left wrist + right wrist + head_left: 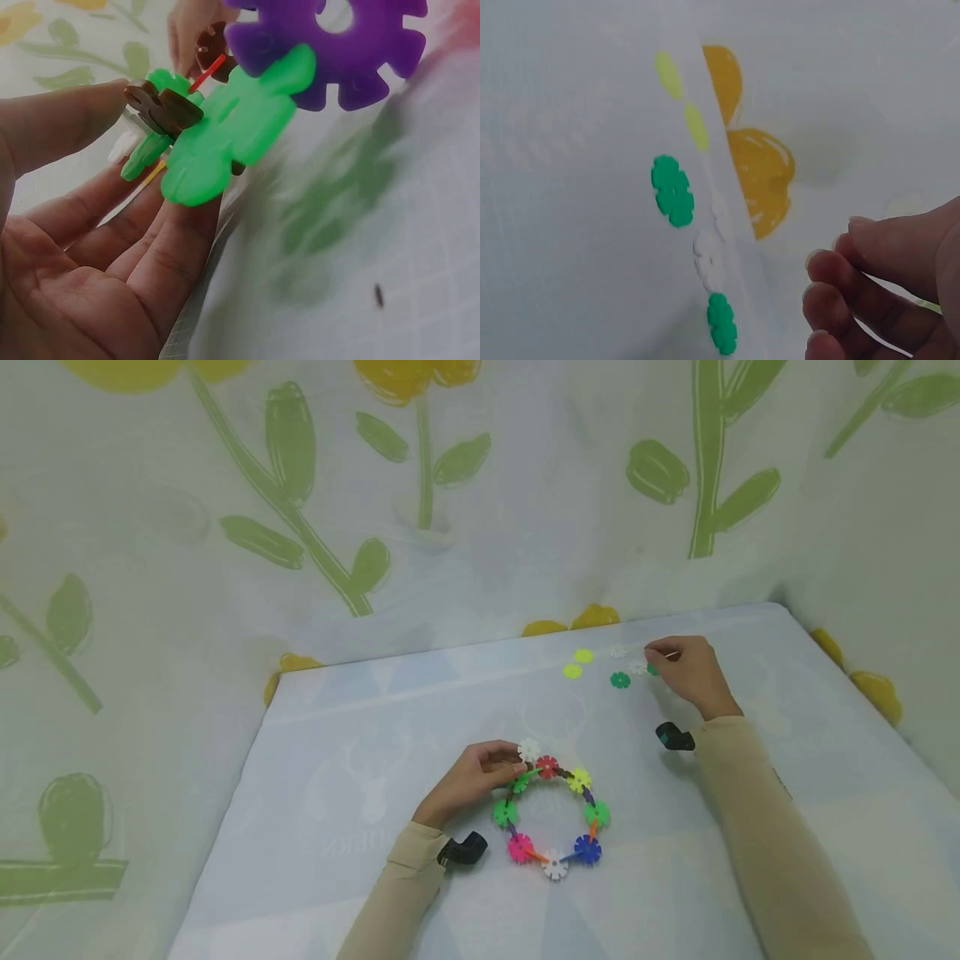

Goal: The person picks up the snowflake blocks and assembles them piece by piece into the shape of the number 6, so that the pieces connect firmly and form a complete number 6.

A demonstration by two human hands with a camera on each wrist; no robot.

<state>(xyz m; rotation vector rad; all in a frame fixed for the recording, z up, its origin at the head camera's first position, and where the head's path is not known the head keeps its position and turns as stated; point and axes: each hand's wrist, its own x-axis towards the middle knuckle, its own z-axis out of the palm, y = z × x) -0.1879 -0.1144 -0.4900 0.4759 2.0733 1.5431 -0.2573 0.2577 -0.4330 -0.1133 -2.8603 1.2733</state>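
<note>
My left hand [472, 777] pinches the upper left of a ring of linked plastic snowflake discs [597, 813] with its thumb and fingers. The ring's flat discs alternate with edge-on ones; red, yellow, green, blue, white and pink show. A white disc [528, 749] sticks out at the top by the fingertips. In the left wrist view a brown disc [161, 105] and a bright green disc [225, 135] are at the fingers, a purple disc [360, 45] beyond. At the back right, my right hand [688, 670] is over loose discs, fingers bent, thumb near the index fingertip, no disc visible between them.
Two yellow discs [578, 663], a green disc [620, 680] and a white disc [636, 667] lie near the table's back edge. Another green disc [721, 324] lies beside them. A flower-patterned wall covering [525, 510] rises behind the pale tabletop [315, 860].
</note>
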